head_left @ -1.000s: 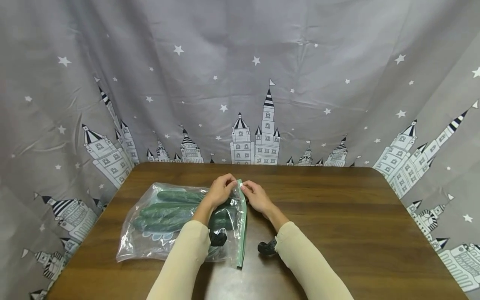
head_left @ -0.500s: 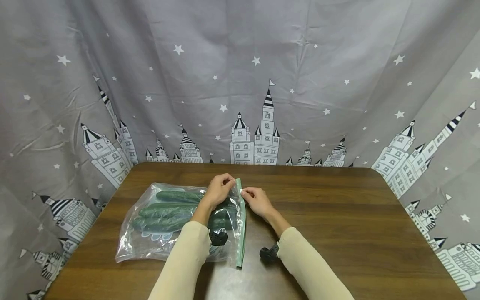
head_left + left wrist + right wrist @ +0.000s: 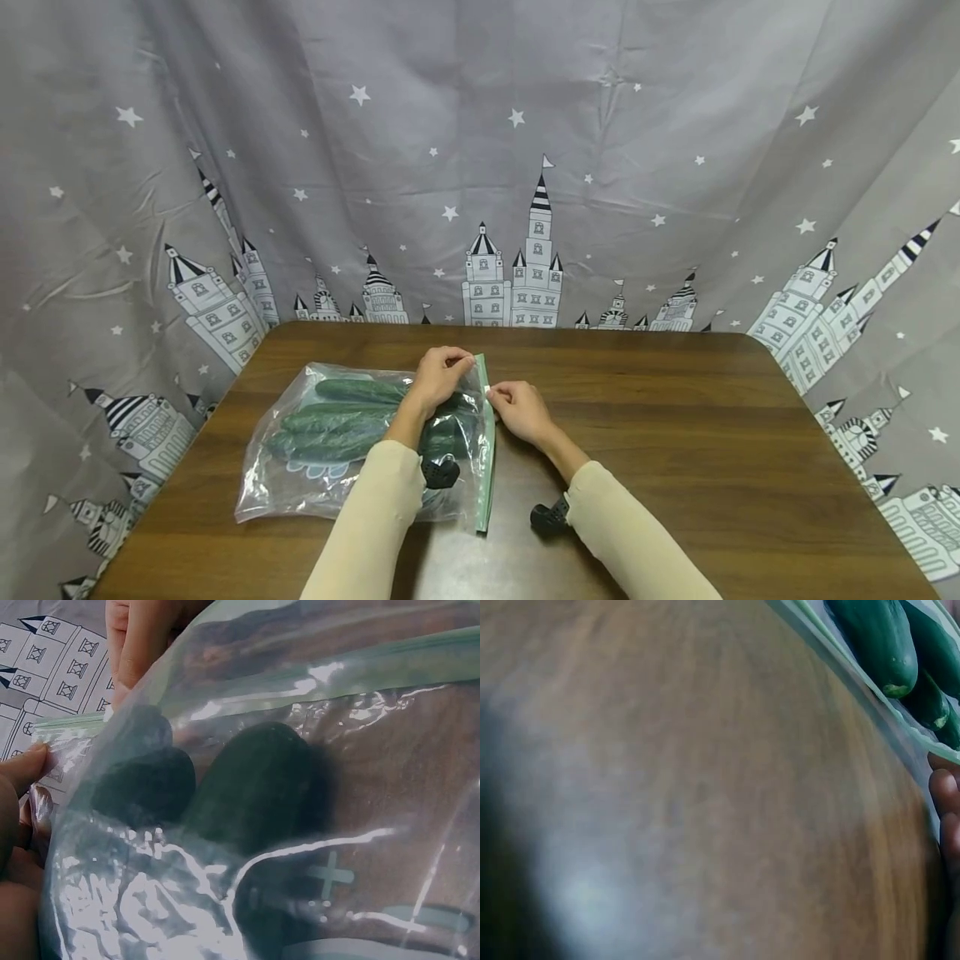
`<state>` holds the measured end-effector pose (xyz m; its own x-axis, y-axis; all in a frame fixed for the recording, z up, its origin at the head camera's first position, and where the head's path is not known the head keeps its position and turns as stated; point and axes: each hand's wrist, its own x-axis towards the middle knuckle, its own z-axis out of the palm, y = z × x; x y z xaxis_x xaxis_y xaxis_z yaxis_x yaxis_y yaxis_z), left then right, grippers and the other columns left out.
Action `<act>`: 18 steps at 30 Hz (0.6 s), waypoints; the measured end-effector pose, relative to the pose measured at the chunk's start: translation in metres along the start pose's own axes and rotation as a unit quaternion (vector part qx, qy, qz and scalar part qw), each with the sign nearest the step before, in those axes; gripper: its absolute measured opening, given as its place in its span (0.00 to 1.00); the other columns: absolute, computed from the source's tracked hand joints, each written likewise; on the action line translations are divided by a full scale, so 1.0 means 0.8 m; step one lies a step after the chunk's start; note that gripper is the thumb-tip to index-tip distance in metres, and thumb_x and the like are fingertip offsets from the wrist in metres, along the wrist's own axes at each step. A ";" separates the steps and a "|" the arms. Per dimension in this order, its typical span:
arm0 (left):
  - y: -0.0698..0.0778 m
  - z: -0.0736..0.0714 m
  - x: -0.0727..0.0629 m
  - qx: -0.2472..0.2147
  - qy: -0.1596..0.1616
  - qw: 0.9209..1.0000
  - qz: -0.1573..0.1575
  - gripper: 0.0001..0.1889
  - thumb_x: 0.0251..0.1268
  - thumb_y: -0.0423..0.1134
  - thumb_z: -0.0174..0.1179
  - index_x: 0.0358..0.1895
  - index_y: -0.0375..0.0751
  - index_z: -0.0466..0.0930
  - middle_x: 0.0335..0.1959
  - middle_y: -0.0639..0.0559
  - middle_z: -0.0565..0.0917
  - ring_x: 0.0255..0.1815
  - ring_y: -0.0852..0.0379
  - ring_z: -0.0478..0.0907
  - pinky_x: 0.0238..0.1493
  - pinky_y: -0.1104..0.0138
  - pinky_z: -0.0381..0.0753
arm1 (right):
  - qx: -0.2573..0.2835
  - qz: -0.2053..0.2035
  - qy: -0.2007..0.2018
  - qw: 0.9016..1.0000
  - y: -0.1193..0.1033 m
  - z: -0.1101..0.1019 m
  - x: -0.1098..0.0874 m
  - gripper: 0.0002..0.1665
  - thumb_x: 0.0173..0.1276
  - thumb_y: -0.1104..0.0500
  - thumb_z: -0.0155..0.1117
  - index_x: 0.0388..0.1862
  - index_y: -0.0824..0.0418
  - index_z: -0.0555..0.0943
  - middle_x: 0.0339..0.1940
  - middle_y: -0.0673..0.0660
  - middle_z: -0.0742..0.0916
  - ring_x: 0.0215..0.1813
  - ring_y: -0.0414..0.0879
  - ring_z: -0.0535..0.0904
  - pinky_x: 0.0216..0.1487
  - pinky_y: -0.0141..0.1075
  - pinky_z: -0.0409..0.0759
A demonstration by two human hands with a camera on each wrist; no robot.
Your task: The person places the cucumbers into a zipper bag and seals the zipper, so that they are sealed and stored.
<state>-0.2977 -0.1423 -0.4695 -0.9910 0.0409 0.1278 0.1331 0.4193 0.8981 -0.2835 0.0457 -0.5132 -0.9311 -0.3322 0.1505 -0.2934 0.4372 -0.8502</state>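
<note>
A clear zip bag (image 3: 258, 492) lies on the left half of the table, its green-edged mouth (image 3: 486, 475) facing right. Several dark green cucumbers (image 3: 337, 419) are inside; their blunt ends (image 3: 889, 652) show through the gaping mouth in the right wrist view. My left hand (image 3: 437, 380) reaches over the bag and pinches the far corner of the mouth between thumb and fingertips. Just nearer along the same edge, my right hand (image 3: 522, 412) pinches the small white slider (image 3: 488, 392), mostly covered by the fingers. In the left wrist view, cucumber ends (image 3: 255, 780) lie close behind the plastic.
The brown wooden table (image 3: 697, 450) extends to the right of the bag. Behind it hangs a grey curtain (image 3: 600, 167) printed with castles and stars. A black wrist device (image 3: 440, 473) on the left arm hangs over the bag; another (image 3: 550, 518) is on the right arm.
My right hand has slid a short way toward me along the green edge with the white slider. The left hand keeps its pinch on the far corner, almost unmoved.
</note>
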 end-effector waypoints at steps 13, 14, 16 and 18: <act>0.003 0.002 0.000 -0.005 0.012 1.000 -0.012 0.08 0.76 0.33 0.62 0.45 0.31 0.88 0.40 0.44 0.83 0.41 0.51 0.75 0.42 0.62 0.76 | -0.046 -0.017 -0.005 0.999 -0.007 0.001 -0.024 0.13 0.76 0.58 0.60 0.35 0.60 0.89 0.17 0.43 0.84 0.23 0.37 0.79 0.25 0.31 0.73; 0.003 0.002 0.000 -0.008 0.012 1.000 -0.014 0.08 0.76 0.33 0.61 0.45 0.31 0.88 0.40 0.44 0.83 0.40 0.51 0.75 0.41 0.62 0.76 | -0.050 -0.019 -0.006 0.999 -0.007 0.001 -0.026 0.14 0.75 0.58 0.60 0.33 0.59 0.89 0.16 0.42 0.84 0.21 0.37 0.78 0.24 0.31 0.71; 0.004 0.002 0.000 -0.010 0.013 1.000 -0.019 0.08 0.76 0.32 0.61 0.45 0.31 0.88 0.39 0.44 0.83 0.39 0.51 0.75 0.39 0.62 0.76 | -0.058 -0.027 -0.007 0.998 -0.009 0.003 -0.031 0.15 0.75 0.58 0.60 0.29 0.57 0.87 0.16 0.41 0.82 0.20 0.36 0.76 0.23 0.30 0.70; 0.005 0.002 0.000 -0.010 0.015 1.000 -0.025 0.08 0.77 0.33 0.61 0.44 0.32 0.88 0.38 0.44 0.82 0.38 0.51 0.75 0.39 0.62 0.76 | -0.069 -0.035 -0.009 0.997 -0.010 0.004 -0.035 0.16 0.75 0.58 0.59 0.26 0.56 0.85 0.15 0.40 0.81 0.19 0.36 0.75 0.23 0.30 0.70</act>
<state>-0.2972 -0.1395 -0.4669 -0.9955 -0.0064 0.0947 0.0842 0.4010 0.9122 -0.2540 0.0487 -0.5126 -0.9036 -0.3808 0.1963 -0.3854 0.5223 -0.7607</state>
